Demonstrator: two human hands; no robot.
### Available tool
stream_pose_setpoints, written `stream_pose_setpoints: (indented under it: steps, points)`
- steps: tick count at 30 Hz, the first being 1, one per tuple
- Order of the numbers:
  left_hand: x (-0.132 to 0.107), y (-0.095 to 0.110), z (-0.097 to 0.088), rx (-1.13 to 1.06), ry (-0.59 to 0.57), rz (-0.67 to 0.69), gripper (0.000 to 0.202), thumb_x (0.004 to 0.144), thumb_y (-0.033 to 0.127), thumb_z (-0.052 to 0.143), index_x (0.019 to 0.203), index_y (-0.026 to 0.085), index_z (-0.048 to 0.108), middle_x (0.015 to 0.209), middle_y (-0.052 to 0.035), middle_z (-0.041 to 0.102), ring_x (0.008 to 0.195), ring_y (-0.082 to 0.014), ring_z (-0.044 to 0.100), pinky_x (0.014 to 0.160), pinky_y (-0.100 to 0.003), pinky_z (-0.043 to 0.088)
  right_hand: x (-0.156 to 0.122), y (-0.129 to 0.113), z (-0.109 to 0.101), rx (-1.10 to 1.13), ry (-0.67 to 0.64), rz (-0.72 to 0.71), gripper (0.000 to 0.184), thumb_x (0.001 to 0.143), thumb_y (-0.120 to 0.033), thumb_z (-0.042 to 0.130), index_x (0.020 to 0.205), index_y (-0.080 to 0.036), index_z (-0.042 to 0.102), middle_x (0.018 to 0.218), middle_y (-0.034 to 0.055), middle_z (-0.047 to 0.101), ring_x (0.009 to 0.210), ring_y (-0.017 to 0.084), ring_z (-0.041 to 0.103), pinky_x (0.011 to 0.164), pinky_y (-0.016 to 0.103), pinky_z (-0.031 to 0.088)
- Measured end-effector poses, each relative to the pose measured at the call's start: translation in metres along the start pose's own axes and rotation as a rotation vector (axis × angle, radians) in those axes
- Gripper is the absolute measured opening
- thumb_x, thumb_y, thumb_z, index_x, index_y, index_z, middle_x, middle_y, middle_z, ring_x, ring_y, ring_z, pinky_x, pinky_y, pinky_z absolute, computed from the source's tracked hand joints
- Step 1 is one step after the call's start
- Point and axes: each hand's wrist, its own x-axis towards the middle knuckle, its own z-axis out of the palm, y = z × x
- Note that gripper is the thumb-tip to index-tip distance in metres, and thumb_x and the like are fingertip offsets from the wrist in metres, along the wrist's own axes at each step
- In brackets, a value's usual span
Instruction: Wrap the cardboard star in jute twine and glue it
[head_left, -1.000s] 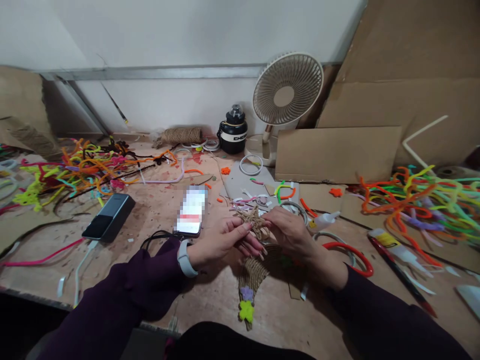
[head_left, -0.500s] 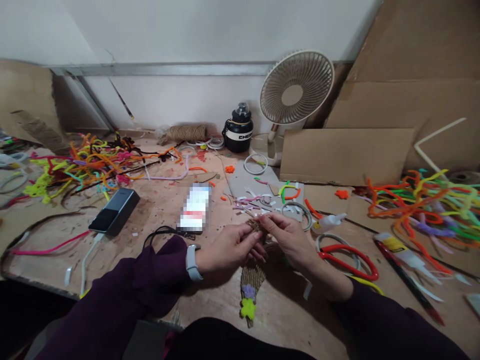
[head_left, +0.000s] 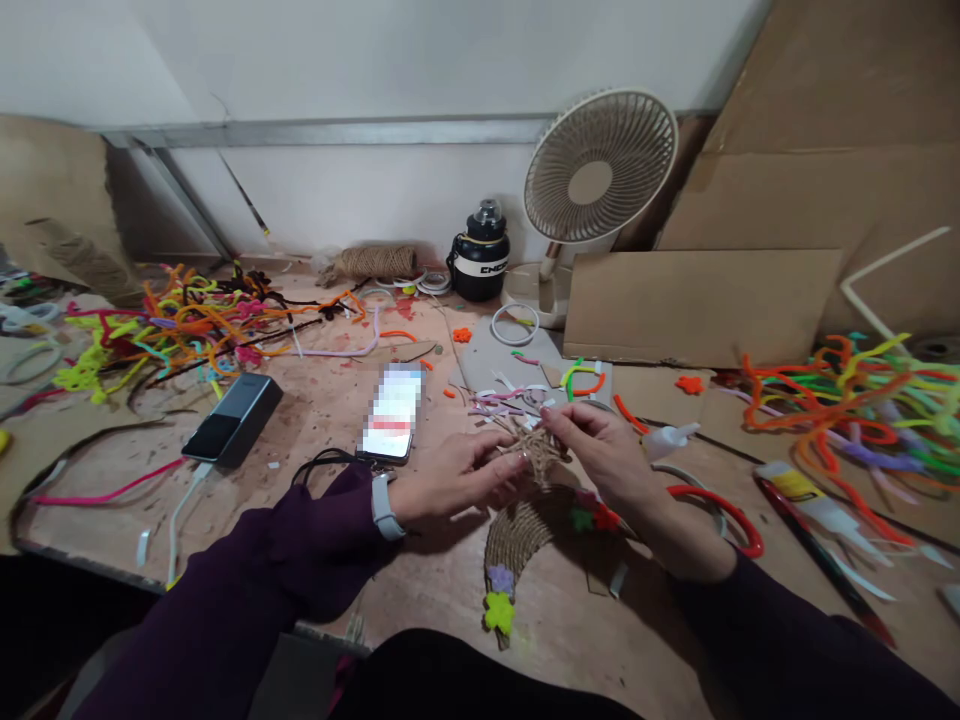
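Both of my hands are raised over the table around a looped bundle of jute twine [head_left: 543, 458], which looks like a bow. My left hand [head_left: 465, 478] pinches its left side between thumb and fingers. Fingertips of my right hand [head_left: 600, 440] grip its upper right part. Just below lies a curved band wrapped in jute twine [head_left: 519, 535]. On its lower left end sit a yellow-green fuzzy flower [head_left: 499, 613] and a purple one [head_left: 500, 578]. Red and green flowers [head_left: 604, 517] show near its right side, partly hidden by my right hand.
Behind my hands lies a lit phone [head_left: 391, 415], with a power bank [head_left: 232, 420] to its left. Heaps of pipe cleaners [head_left: 187, 325] lie at both sides. A fan [head_left: 592, 180], a black bottle [head_left: 480, 262], a twine roll [head_left: 375, 263] and a glue bottle [head_left: 670, 440] stand or lie around.
My hands have spread slightly apart, and the twine bundle between them shows more fully. More of the curved band and its red and green flowers has come into sight.
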Motion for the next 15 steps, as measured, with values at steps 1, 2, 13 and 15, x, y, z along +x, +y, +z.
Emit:
stream_pose_setpoints:
  steps: [1, 2, 13, 15]
  points:
    - [-0.001, 0.0, -0.002, 0.137, 0.034, 0.049, 0.049, 0.096, 0.057, 0.051, 0.122, 0.015, 0.059, 0.103, -0.0125, 0.071, 0.088, -0.0214, 0.069, 0.076, -0.03, 0.052, 0.001, 0.0, -0.001, -0.001, 0.011, 0.0, 0.048, 0.077, -0.064, 0.07, 0.067, -0.018, 0.061, 0.061, -0.0026, 0.05, 0.058, 0.012, 0.042, 0.054, 0.026, 0.034]
    - [-0.001, 0.0, -0.003, 0.27, 0.053, 0.081, 0.048, 0.096, 0.052, 0.053, 0.129, 0.017, 0.057, 0.105, -0.0121, 0.071, 0.091, -0.0224, 0.069, 0.079, -0.03, 0.051, 0.001, 0.0, -0.001, -0.001, 0.019, 0.0, 0.049, 0.078, -0.065, 0.069, 0.066, -0.019, 0.059, 0.06, -0.0032, 0.048, 0.057, 0.011, 0.041, 0.053, 0.026, 0.033]
    - [0.001, -0.008, -0.003, 0.551, 0.096, 0.123, 0.038, 0.099, 0.038, 0.046, 0.124, 0.016, 0.063, 0.11, -0.0163, 0.069, 0.116, -0.0319, 0.06, 0.108, -0.044, 0.039, -0.006, 0.003, 0.01, 0.039, 0.044, -0.05, 0.046, 0.081, -0.064, 0.065, 0.071, -0.019, 0.061, 0.066, -0.0011, 0.052, 0.062, 0.013, 0.044, 0.057, 0.027, 0.037]
    - [0.0, -0.008, -0.004, 0.519, 0.102, 0.136, 0.036, 0.099, 0.037, 0.048, 0.122, 0.016, 0.065, 0.109, -0.0155, 0.069, 0.114, -0.0309, 0.062, 0.108, -0.043, 0.039, -0.007, 0.003, 0.011, 0.05, 0.053, -0.073, 0.046, 0.082, -0.064, 0.065, 0.071, -0.019, 0.06, 0.066, -0.0011, 0.051, 0.063, 0.013, 0.044, 0.057, 0.027, 0.037]
